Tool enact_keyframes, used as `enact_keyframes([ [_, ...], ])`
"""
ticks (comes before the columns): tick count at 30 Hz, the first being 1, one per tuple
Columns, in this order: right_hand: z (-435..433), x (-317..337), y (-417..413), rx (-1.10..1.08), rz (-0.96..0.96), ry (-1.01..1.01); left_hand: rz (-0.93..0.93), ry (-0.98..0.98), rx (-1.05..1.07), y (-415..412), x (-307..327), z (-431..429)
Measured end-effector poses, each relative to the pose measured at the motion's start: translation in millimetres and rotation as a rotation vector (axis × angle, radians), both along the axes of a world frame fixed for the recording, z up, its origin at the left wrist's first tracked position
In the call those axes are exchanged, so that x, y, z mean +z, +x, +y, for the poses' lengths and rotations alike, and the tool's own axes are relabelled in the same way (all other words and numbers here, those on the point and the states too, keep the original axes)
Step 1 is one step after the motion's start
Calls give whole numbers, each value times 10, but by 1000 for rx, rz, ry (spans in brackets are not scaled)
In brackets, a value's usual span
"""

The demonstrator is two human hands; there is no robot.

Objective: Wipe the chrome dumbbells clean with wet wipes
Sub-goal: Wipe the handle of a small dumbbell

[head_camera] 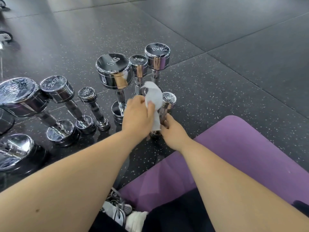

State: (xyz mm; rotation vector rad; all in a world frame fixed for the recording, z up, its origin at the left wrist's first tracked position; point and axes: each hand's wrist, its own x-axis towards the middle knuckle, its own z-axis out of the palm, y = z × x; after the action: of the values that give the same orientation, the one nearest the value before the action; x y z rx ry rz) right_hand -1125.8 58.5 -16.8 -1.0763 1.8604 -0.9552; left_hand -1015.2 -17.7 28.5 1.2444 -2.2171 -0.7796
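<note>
Standing on end on the speckled floor point(217, 81), chrome dumbbells point(56, 91) crowd the nine o'clock side, and a 5KG dumbbell point(113, 71) rises near twelve o'clock. At centre the left hand point(137, 118) pinches a white wet wipe point(153, 97) that drapes against a small dumbbell point(168, 99). The right hand point(173, 131) grips this dumbbell's handle. A purple mat point(242, 148) lies at four o'clock.

Left hand point(138, 117) rubs wipe point(153, 97) on small dumbbell point(168, 101), apparently steadied by right hand point(173, 131).
</note>
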Motion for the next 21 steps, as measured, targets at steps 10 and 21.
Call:
enact_keyframes([
  [10, 23, 10, -5, -8, -46, 9, -19, 498, -148, -113, 48, 125],
  [21, 199, 784, -292, -261, -243, 20, -380, -26, -381, -351, -61, 257],
])
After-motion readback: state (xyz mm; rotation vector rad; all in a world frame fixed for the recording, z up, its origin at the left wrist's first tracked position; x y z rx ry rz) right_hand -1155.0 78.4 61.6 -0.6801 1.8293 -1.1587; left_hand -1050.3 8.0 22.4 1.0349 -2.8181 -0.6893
